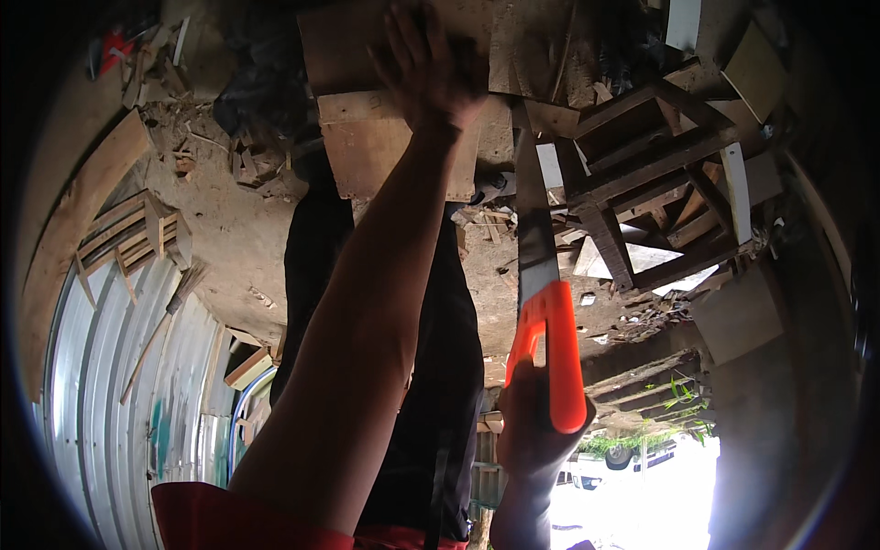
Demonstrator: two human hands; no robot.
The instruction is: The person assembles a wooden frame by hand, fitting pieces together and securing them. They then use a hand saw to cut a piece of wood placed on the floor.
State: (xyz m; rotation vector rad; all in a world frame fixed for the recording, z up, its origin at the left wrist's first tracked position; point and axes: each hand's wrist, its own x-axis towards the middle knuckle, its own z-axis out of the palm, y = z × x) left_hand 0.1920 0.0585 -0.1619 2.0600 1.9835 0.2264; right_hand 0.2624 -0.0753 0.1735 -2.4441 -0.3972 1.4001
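Note:
My left hand lies with spread fingers on a wooden board at the top of the view, pressing down over its front edge. A paler wood piece shows just below that board, partly hidden by my left forearm. In my right hand is a handsaw, its orange handle gripped low. The saw's blade points away from me, to the right of the boards. Its far end reaches the wood at their right side; whether the teeth touch it, I cannot tell.
Dark wooden frames are piled at the right, among offcuts. A broom leans against corrugated metal sheeting on the left, near a slatted wooden piece. Wood scraps litter the floor. A bright opening lies at lower right.

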